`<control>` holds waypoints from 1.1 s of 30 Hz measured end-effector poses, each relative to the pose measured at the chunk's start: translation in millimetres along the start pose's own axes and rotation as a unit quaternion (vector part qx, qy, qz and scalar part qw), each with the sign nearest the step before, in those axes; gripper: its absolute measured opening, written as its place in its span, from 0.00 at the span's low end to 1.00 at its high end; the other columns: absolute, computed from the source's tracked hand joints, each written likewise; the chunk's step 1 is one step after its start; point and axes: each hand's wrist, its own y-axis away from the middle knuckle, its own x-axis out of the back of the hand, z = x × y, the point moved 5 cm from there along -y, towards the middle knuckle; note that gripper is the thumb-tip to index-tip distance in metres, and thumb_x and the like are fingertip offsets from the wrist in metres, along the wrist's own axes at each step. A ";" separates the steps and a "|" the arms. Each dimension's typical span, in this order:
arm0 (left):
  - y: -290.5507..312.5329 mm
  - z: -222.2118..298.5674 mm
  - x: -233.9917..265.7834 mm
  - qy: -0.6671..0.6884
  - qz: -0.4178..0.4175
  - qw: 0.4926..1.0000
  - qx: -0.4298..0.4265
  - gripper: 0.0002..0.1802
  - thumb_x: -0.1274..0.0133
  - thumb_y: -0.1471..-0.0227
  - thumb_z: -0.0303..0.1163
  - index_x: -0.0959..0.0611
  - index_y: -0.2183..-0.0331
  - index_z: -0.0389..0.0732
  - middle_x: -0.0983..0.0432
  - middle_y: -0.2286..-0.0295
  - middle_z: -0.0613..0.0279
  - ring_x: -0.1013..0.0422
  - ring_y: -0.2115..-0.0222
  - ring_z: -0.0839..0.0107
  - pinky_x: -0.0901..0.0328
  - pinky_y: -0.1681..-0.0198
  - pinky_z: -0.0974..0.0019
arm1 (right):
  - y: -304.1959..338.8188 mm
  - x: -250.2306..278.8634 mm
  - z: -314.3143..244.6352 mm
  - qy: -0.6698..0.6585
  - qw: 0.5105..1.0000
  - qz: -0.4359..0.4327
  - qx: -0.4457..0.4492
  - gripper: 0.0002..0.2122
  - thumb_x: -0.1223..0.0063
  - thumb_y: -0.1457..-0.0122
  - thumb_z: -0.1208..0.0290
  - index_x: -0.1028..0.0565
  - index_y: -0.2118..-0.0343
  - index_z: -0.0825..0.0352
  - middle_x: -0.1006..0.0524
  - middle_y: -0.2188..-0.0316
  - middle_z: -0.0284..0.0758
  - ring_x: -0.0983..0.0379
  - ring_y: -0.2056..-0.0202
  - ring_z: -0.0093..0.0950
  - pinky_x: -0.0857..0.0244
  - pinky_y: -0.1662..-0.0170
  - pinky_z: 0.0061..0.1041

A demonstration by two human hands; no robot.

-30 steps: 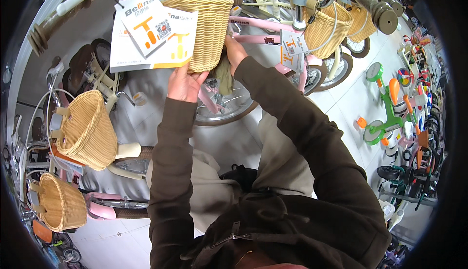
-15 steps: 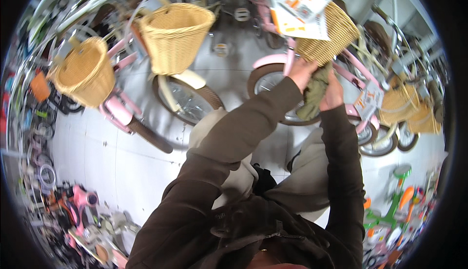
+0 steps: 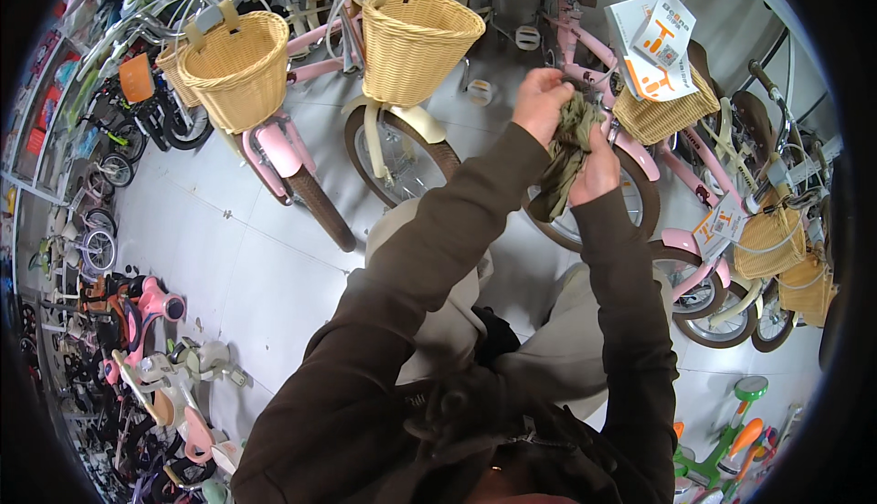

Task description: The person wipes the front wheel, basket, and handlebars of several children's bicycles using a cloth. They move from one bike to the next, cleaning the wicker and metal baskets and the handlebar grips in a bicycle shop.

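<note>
An olive-green cloth [image 3: 568,152] hangs crumpled between my two hands. My left hand [image 3: 543,107] pinches its upper edge, fingers closed. On the cloth's right side my right hand [image 3: 597,168] grips it, the thumb pointing up. Just beyond and to the right stands a pink bicycle [image 3: 585,43] with a brown-tyred front wheel [image 3: 639,189], partly hidden by the cloth and hands. Its wicker basket [image 3: 665,113] is close to my right hand but apart from it. White and orange cards [image 3: 653,43] hang over that basket.
To the left are a cream-fendered bicycle with a wicker basket [image 3: 416,47] and a pink one with another basket [image 3: 236,70]. More basketed bicycles [image 3: 772,239] stand at the right. Children's ride-on toys [image 3: 151,312] crowd the lower left; a green one [image 3: 722,445] is at lower right.
My hands and the cloth have come away from the basket's underside, and the left hand has moved up and left. The view has shifted, so the bicycles appear farther right.
</note>
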 end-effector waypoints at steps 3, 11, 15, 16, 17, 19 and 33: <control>0.8 22.4 33.2 -0.052 0.039 0.992 -0.104 0.11 0.46 0.54 0.22 0.26 0.64 0.34 0.28 0.69 0.62 0.33 0.67 0.75 0.37 0.60 0.71 | -6.8 -9.9 -7.6 -0.021 0.998 -0.058 -0.003 0.14 0.68 0.36 0.67 0.40 0.48 0.62 0.31 0.54 0.38 0.31 0.55 0.34 0.33 0.55 0.37; 20.8 103.5 170.5 -0.149 0.197 0.911 -0.329 0.05 0.52 0.48 0.25 0.24 0.69 0.34 0.28 0.72 0.66 0.34 0.71 0.79 0.38 0.64 0.74 | -37.3 -38.8 12.8 -0.070 0.997 -0.026 -0.035 0.17 0.64 0.38 0.57 0.31 0.53 0.63 0.28 0.55 0.36 0.32 0.54 0.36 0.37 0.51 0.42; 12.8 114.4 219.7 -0.156 0.246 0.911 -0.291 0.06 0.51 0.48 0.25 0.23 0.68 0.33 0.27 0.71 0.64 0.33 0.69 0.78 0.38 0.63 0.74 | -56.2 -54.4 35.0 -0.105 0.992 -0.033 -0.061 0.18 0.68 0.37 0.56 0.30 0.54 0.62 0.28 0.55 0.35 0.33 0.53 0.35 0.40 0.49 0.41; 10.7 112.3 221.6 -0.172 0.227 0.914 -0.289 0.06 0.51 0.48 0.24 0.23 0.67 0.32 0.27 0.70 0.63 0.33 0.68 0.78 0.37 0.62 0.74 | -61.6 -55.3 43.2 -0.108 0.992 -0.008 -0.062 0.18 0.69 0.36 0.56 0.30 0.54 0.62 0.27 0.56 0.34 0.33 0.54 0.35 0.40 0.49 0.41; 8.8 109.7 222.7 -0.189 0.212 0.917 -0.279 0.07 0.51 0.49 0.24 0.23 0.66 0.32 0.26 0.69 0.63 0.32 0.67 0.77 0.37 0.61 0.74 | -68.5 -58.5 48.3 -0.118 0.991 -0.012 -0.064 0.19 0.70 0.36 0.56 0.30 0.55 0.62 0.27 0.57 0.34 0.32 0.55 0.35 0.40 0.50 0.41; 1.2 102.8 220.4 -0.182 0.168 0.937 -0.247 0.15 0.50 0.49 0.24 0.26 0.58 0.31 0.28 0.60 0.57 0.31 0.61 0.72 0.37 0.56 0.72 | -85.9 -61.1 58.3 -0.109 0.993 0.027 -0.048 0.19 0.71 0.36 0.55 0.30 0.56 0.62 0.27 0.58 0.34 0.32 0.57 0.35 0.39 0.51 0.40; -61.7 93.8 223.0 -0.358 -0.041 0.897 -0.257 0.69 0.29 0.80 0.37 0.55 0.42 0.29 0.47 0.46 0.42 0.45 0.45 0.55 0.49 0.43 0.62 | -129.8 -72.7 104.4 -0.071 0.995 0.063 -0.034 0.20 0.69 0.36 0.55 0.33 0.52 0.65 0.30 0.52 0.37 0.35 0.52 0.35 0.43 0.46 0.37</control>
